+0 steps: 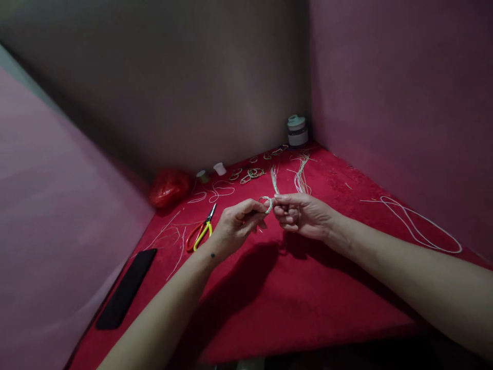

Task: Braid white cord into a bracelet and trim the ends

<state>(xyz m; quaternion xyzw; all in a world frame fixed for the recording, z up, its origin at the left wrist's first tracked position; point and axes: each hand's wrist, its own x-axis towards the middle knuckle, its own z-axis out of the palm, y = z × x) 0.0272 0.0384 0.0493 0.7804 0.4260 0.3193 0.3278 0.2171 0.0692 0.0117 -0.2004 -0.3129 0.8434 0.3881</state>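
My left hand [236,226] and my right hand [302,213] meet above the red cloth [269,288]. Between their fingertips is a small pale woven ring [266,203]. Both hands pinch it, the left from the left side and the right from the right. A thin white cord runs up from my right fingers towards a bundle of white cords [300,177] lying behind. Scissors [202,231] with red and yellow handles lie just left of my left hand.
A black phone [127,288] lies at the cloth's left edge. A red plastic bag [169,187], two small spools [211,172], several finished rings [250,173] and a jar [297,131] sit at the back. A long white cord loop [419,228] lies right. Walls close in on three sides.
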